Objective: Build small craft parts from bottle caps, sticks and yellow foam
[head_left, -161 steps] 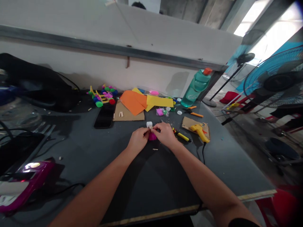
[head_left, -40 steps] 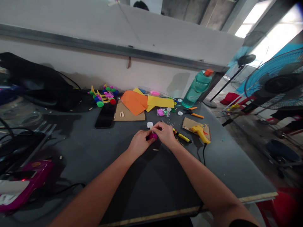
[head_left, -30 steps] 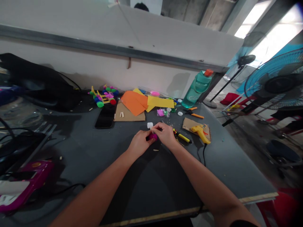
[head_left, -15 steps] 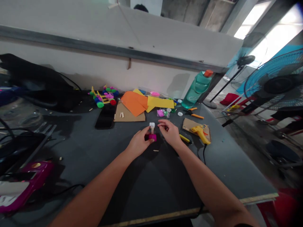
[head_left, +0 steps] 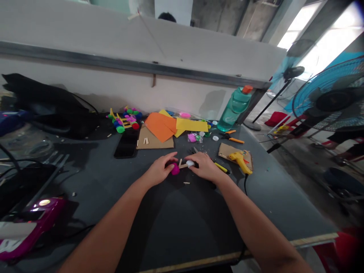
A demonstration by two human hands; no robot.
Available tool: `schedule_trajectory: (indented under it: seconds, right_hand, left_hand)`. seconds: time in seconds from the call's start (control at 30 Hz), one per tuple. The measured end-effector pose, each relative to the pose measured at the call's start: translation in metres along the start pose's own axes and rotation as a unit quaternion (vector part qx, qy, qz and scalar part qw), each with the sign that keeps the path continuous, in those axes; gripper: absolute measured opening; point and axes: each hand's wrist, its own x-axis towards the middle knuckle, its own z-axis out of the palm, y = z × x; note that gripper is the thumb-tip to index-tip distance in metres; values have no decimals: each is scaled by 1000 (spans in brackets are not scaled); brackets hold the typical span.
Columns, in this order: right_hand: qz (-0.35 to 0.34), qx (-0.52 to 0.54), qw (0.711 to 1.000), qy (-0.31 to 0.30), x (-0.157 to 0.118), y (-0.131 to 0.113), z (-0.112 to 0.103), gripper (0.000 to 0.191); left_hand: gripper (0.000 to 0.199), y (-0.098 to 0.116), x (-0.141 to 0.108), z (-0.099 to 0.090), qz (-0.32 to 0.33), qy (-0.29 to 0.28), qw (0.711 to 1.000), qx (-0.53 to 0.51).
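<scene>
My left hand [head_left: 159, 168] grips a magenta bottle cap [head_left: 175, 169] between thumb and fingers, just above the tabletop. A short wooden stick [head_left: 180, 162] rises from beside that cap. My right hand [head_left: 205, 166] pinches a white bottle cap [head_left: 189, 163], partly covered by the fingers. Another small wooden stick [head_left: 184, 166] spans the gap between the two caps; whether it is fixed to both I cannot tell. One loose stick [head_left: 186, 183] lies on the table in front of the hands. Close to my right hand rests a yellow cutter [head_left: 222, 168].
A yellow glue gun [head_left: 240, 161] lies on cardboard at right, with orange-handled pliers [head_left: 234, 139] behind. Orange paper [head_left: 161, 127], a phone [head_left: 126, 144] and a colourful cap-and-stick model [head_left: 123, 121] sit at the back. A green bottle [head_left: 233, 110] stands against the wall.
The white cap was upright atop sticks over the magenta cap; now it is tilted to the right. My right hand, earlier apart, has closed on it. The magenta cap has shifted slightly left.
</scene>
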Motion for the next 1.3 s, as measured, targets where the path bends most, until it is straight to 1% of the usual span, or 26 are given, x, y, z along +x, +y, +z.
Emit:
schedule_trajectory:
  seconds: [0.07, 0.17, 0.33, 0.47, 0.5, 0.57, 0.67, 0.73, 0.87, 1.0, 1.17, 1.3]
  right_hand:
    - [15, 12, 1000, -1, 0, -1, 0, 33]
    - [35, 8, 999, 5, -1, -4, 1, 29]
    - [36, -17, 999, -17, -2, -12, -3, 28]
    - [27, -29, 999, -28, -3, -14, -7, 26]
    - [26, -28, 999, -20, -2, -14, -7, 25]
    - [29, -14, 999, 17, -1, -14, -4, 23]
    - [38, 12, 996, 84, 3, -14, 5, 13]
    - [44, 19, 993, 110, 6, -14, 11, 11]
    - [55, 21, 989, 137, 8, -16, 19, 9]
    - [72, 39, 985, 151, 9, -17, 21, 14]
    - [130, 103, 970, 176, 9, -16, 18, 14]
    - [166, 90, 965, 184, 11, -17, 16, 14]
  left_hand:
    - [42, -3, 2, -1, -8, 39, 999, 6]
    - [39, -3, 2, -2, -2, 66, 997, 36]
    - [23, 0, 2, -2, 36, 60, 993, 98]
    - [21, 2, 2, 0, 55, 55, 991, 112]
    - [21, 2, 2, 0, 57, 54, 990, 115]
    - [21, 2, 2, 1, 59, 55, 990, 120]
    - [22, 3, 1, 2, 69, 60, 987, 130]
    - [23, 3, 0, 2, 81, 66, 985, 138]
    - [23, 4, -1, 5, 111, 76, 979, 151]
    - [24, 6, -1, 6, 127, 73, 977, 154]
    - [23, 7, -1, 7, 122, 82, 977, 152]
    - [24, 8, -2, 8, 123, 86, 977, 149]
